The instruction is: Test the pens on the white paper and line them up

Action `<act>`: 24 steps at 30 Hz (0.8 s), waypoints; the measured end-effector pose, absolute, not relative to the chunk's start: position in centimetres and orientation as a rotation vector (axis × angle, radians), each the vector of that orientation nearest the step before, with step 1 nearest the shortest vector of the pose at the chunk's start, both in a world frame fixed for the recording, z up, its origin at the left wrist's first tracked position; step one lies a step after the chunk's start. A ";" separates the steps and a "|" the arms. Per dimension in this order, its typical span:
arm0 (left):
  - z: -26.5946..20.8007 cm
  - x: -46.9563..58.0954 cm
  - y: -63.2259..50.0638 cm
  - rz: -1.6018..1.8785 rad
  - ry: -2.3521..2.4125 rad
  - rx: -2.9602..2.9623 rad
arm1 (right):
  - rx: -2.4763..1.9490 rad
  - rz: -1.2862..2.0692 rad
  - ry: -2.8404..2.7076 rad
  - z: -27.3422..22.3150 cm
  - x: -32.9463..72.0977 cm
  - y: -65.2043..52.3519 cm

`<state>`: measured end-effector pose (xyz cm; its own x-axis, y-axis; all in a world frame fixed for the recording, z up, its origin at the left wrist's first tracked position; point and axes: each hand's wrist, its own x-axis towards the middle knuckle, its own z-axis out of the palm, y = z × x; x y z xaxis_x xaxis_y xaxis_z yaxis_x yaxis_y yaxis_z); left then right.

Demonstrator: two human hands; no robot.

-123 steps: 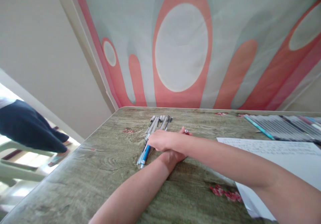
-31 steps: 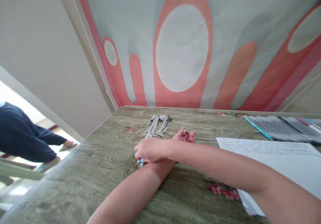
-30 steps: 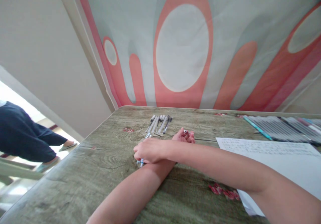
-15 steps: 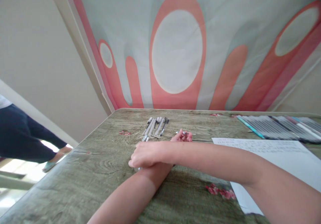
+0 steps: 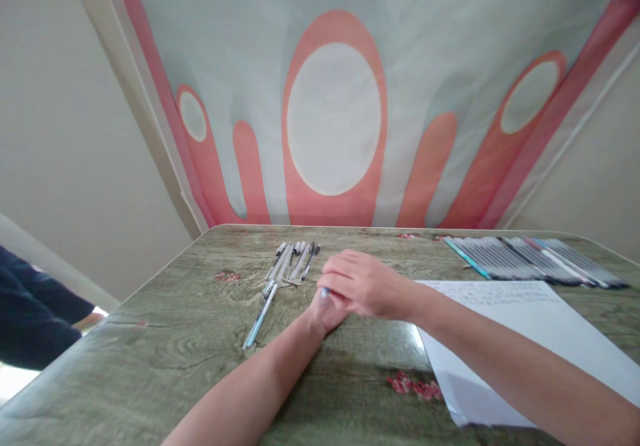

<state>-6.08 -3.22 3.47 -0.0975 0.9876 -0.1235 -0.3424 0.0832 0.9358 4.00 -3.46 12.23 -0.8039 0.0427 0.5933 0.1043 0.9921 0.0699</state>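
Note:
My left hand (image 5: 329, 309) is curled up just above the middle of the table, palm turned up. Over it lies my right hand (image 5: 363, 283), its fingers bent around the left fingers. The bluish end of a pen (image 5: 325, 292) peeks out between the two hands; the rest of it is hidden. What the right fingers hold is covered. To the left of the hands, a light blue pen (image 5: 263, 315) lies slanted on the table beside a darker one. Behind it, several clear pens with dark caps (image 5: 295, 261) lie in a loose group.
A sheet of paper with handwriting (image 5: 520, 339) lies under my right forearm. Beyond it, a long row of grey pens (image 5: 530, 259) has a turquoise one at its left end. The wood-patterned table (image 5: 175, 346) meets a patterned wall covering. A person's dark-trousered legs (image 5: 40, 299) are at the left.
My right hand has moved from the pens on the left over to my left hand, and my forearms no longer cross. The light blue pen is uncovered. The view has shifted somewhat.

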 end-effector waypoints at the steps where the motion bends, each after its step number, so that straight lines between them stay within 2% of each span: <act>1: 3.4 -6.4 -3.3 1.311 1.076 0.865 | -0.203 -0.037 -2.402 11.3 5.8 -3.1; 7: 2.5 -7.5 -2.6 1.137 0.520 0.204 | -0.767 0.538 -1.652 5.7 11.3 -2.5; 11: 2.0 -7.6 -2.5 1.139 0.466 0.116 | -0.859 0.849 -1.386 4.4 11.1 -2.4; 18: 1.9 -7.7 -2.7 1.158 0.493 0.148 | -0.966 1.026 -1.245 3.0 11.8 -0.2; 22: 2.0 -7.6 -2.7 1.161 0.504 0.149 | -1.094 1.126 -1.449 1.5 12.3 0.4; 24: 2.0 -7.6 -2.7 1.163 0.510 0.149 | -1.192 1.059 -1.624 1.1 12.7 1.0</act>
<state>-7.58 -2.73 2.04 0.2977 0.9041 -0.3067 -0.8377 0.4014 0.3702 12.65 0.98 1.15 -0.1955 0.9704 0.1416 0.2617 0.1907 -0.9461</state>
